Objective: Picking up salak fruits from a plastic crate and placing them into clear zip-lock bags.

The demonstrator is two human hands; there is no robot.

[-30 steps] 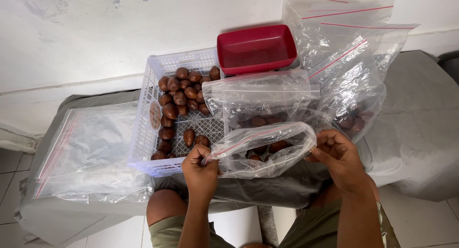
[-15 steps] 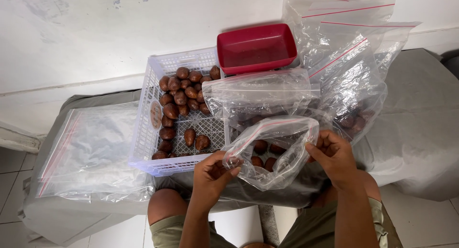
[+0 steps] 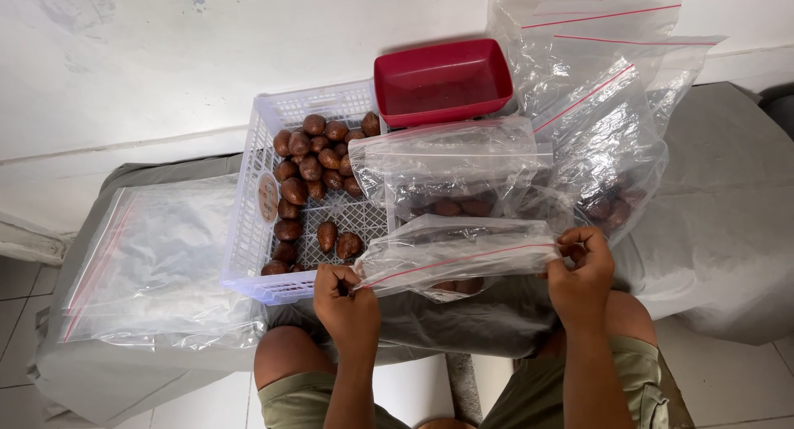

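My left hand [image 3: 346, 301] pinches the left end of a clear zip bag [image 3: 451, 259] with a red seal strip. At the bag's right end, my right hand [image 3: 581, 273] grips the same strip, which is stretched flat between them. A few brown scaly fruits show through the bag's underside. Just left of it stands a white plastic basket [image 3: 258, 230] holding several of the same brown fruits [image 3: 313, 160]. Another filled zip bag [image 3: 453, 168] lies behind the one I hold.
A red plastic tray [image 3: 442, 80] sits at the back by the wall. More filled zip bags [image 3: 612, 131] pile up on the right. A stack of flat empty bags [image 3: 157, 263] lies at the left on the grey cloth-covered table [image 3: 728, 206]. My knees are below.
The bag's mouth was open with both hands at its rim; now the top is pulled straight and flat between my hands, and the fruits have sunk to its bottom.
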